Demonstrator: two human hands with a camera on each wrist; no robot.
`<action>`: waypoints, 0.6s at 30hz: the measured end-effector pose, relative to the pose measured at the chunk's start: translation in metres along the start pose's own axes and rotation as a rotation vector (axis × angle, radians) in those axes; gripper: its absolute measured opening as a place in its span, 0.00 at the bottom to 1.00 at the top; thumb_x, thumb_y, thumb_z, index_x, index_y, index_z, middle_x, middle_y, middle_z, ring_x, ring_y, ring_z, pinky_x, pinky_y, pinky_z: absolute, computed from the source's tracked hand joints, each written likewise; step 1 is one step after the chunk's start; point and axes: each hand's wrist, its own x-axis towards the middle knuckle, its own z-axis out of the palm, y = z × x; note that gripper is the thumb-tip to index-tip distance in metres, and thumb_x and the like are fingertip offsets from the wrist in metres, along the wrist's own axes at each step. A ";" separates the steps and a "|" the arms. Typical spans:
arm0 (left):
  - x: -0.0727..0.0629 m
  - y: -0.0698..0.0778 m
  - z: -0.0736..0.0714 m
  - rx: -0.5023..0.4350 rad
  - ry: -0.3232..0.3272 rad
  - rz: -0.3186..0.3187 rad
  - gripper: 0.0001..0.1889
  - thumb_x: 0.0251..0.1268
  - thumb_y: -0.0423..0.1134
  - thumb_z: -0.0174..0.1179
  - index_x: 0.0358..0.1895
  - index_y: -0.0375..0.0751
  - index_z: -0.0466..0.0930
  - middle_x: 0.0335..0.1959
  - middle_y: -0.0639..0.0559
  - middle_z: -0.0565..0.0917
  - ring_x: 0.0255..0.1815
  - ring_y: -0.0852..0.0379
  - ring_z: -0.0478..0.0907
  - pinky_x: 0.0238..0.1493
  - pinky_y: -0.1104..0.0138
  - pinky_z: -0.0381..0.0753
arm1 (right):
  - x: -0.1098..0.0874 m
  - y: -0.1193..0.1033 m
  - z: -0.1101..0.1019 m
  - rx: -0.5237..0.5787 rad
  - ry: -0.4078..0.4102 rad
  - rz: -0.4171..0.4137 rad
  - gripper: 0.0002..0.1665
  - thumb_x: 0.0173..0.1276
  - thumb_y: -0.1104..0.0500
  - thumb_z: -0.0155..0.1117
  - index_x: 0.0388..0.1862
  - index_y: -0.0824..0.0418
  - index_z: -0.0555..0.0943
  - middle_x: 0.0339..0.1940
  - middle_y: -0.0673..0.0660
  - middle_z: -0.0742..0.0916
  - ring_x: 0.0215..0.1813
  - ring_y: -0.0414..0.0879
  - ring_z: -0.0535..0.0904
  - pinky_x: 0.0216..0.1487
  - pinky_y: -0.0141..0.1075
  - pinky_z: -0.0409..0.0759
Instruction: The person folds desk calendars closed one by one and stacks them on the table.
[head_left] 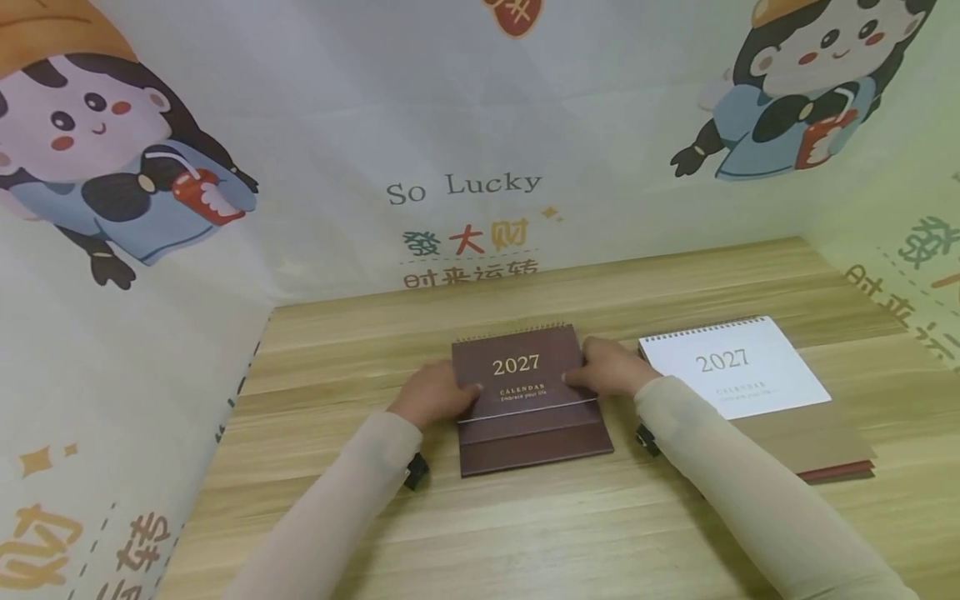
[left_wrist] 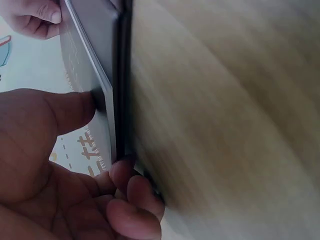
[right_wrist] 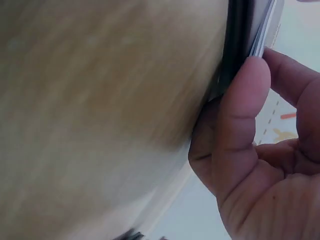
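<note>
A dark maroon desk calendar [head_left: 517, 429] marked "2027 CALENDAR" in gold lies in the middle of the wooden table, its spiral binding at the far edge. My left hand [head_left: 433, 393] grips its left edge, thumb on the cover. The left wrist view shows the fingers of that hand [left_wrist: 55, 150] curled under the calendar's side [left_wrist: 92, 50]. At the right edge my right hand [head_left: 611, 367] pinches the calendar, thumb also on the front. In the right wrist view, the right hand [right_wrist: 250, 160] has fingers around the page edges [right_wrist: 261, 37] and the dark base.
A second calendar [head_left: 750, 375], with a white "2027" page and a tan base, lies to the right, partly behind my right forearm. Dark reddish layers show under its near edge. Printed fabric walls [head_left: 337, 167] enclose the table [head_left: 525, 533] at the back and sides.
</note>
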 end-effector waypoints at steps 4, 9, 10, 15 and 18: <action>-0.001 0.000 0.001 0.047 0.020 -0.029 0.26 0.67 0.55 0.61 0.50 0.32 0.81 0.37 0.41 0.84 0.34 0.47 0.79 0.42 0.52 0.80 | 0.002 -0.002 0.002 0.002 -0.002 -0.009 0.17 0.68 0.57 0.66 0.41 0.70 0.74 0.31 0.60 0.82 0.24 0.48 0.78 0.26 0.38 0.79; -0.006 -0.001 0.002 0.070 0.054 -0.099 0.26 0.63 0.59 0.63 0.35 0.34 0.80 0.28 0.44 0.81 0.26 0.50 0.76 0.28 0.57 0.77 | 0.004 -0.002 0.003 -0.001 -0.013 -0.002 0.18 0.68 0.55 0.67 0.41 0.70 0.75 0.31 0.60 0.83 0.23 0.48 0.80 0.27 0.37 0.80; -0.007 -0.001 0.002 0.069 0.069 -0.104 0.26 0.63 0.59 0.63 0.34 0.34 0.80 0.28 0.45 0.81 0.26 0.50 0.76 0.27 0.58 0.77 | 0.004 -0.002 0.002 -0.013 -0.005 -0.003 0.19 0.67 0.54 0.68 0.41 0.70 0.75 0.31 0.61 0.83 0.24 0.49 0.80 0.28 0.38 0.80; -0.006 0.006 0.006 0.127 0.215 -0.028 0.32 0.62 0.59 0.65 0.48 0.28 0.79 0.41 0.38 0.78 0.42 0.43 0.77 0.41 0.52 0.81 | 0.002 -0.003 -0.004 -0.082 0.122 -0.078 0.31 0.70 0.50 0.65 0.58 0.73 0.74 0.54 0.70 0.81 0.52 0.61 0.80 0.54 0.52 0.79; -0.002 0.013 0.007 0.172 0.259 0.128 0.34 0.67 0.56 0.62 0.62 0.28 0.73 0.58 0.33 0.72 0.60 0.38 0.70 0.59 0.49 0.74 | 0.002 -0.006 -0.004 -0.164 0.194 -0.181 0.38 0.73 0.47 0.62 0.70 0.71 0.67 0.68 0.72 0.71 0.67 0.66 0.68 0.67 0.58 0.66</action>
